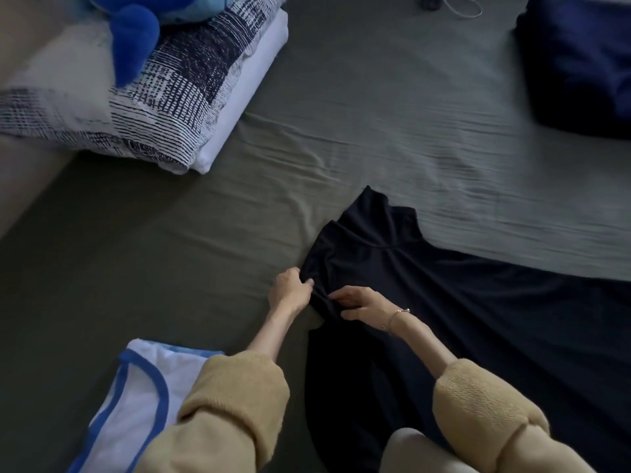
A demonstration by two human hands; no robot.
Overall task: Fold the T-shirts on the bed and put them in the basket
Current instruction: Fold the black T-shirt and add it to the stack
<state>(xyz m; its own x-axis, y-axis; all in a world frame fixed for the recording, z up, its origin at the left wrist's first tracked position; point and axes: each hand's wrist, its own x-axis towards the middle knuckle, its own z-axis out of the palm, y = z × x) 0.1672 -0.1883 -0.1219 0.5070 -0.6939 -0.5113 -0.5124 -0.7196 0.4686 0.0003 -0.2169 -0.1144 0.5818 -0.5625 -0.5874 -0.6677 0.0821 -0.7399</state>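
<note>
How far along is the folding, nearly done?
Not nearly. A white shirt with blue trim looks already folded on the bed. The black T-shirt lies spread out, left hand and right hand pinching its sleeve edge. No basket is in view.

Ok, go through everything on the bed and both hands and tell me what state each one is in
Black T-shirt: spread flat, unfolded, bunched at one sleeve.
Left hand: pinching the sleeve fabric.
Right hand: gripping the same bunched fabric.
White T-shirt with blue trim: lying flat, partly under the left sleeve.
Patterned pillow: stacked on a white pillow.
Bed sheet: wrinkled.
</note>
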